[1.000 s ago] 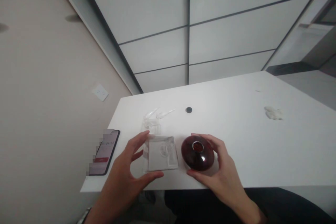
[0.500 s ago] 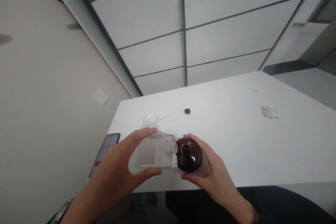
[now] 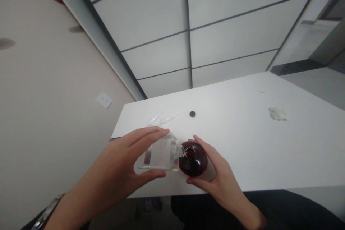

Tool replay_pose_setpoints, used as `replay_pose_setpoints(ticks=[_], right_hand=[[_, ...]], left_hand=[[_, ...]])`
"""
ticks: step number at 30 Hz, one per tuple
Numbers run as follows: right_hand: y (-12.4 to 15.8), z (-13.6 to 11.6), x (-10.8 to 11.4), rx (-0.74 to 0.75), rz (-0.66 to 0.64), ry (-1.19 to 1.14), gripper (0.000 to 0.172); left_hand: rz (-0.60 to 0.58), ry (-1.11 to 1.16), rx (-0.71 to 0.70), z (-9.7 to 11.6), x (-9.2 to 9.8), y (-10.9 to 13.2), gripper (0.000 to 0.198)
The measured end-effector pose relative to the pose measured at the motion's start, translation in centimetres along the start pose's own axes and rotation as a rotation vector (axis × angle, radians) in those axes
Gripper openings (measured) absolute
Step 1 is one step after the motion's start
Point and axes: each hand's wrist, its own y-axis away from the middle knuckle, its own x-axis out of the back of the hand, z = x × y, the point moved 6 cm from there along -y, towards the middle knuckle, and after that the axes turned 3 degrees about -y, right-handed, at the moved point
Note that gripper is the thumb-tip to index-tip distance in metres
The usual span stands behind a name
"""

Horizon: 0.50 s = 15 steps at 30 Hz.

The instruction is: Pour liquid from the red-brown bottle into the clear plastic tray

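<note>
My left hand [image 3: 129,161] is wrapped around a clear, square-sided glass bottle [image 3: 159,153], thumb on its near side and fingers on the far side. The bottle is tipped to the right, and its uncapped neck meets the round opening of a dark red-brown, rounded bottle [image 3: 196,163]. Around that rounded bottle, on its right side, curls my right hand [image 3: 215,172], thumb near and fingers far. The rounded bottle stands upright on the white table. Whether liquid is flowing between the two necks I cannot tell.
On the white table [image 3: 242,143] lie a small black cap [image 3: 192,114], clear plastic pieces [image 3: 163,119] beyond my left hand, and a crumpled whitish wad [image 3: 278,114] at the right. A phone [image 3: 115,138] is mostly hidden behind my left hand. A wall with a socket [image 3: 104,100] borders the left.
My left hand has rolled the clear bottle further over to the right, bringing its neck to the rounded bottle's opening. The left forearm now covers most of the phone. My right hand has barely moved.
</note>
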Motion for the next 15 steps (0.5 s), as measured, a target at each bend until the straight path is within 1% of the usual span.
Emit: replay_pose_setpoints(ticks=[5,10,15], right_hand=[[-0.03,-0.23,0.0,0.023,-0.001,-0.003,0.096],[0.03,-0.19,-0.05,0.014,-0.008,0.011,0.1],[-0.17,-0.46,0.23,0.038,0.002,-0.002,0.095]], left_hand=[[0.006,0.011,-0.011,0.15,0.2,-0.32,0.059],[-0.018,0.041,-0.008,0.11,0.19,-0.45,0.061],[-0.042,0.039,-0.013,0.05,0.28,-0.59,0.064]])
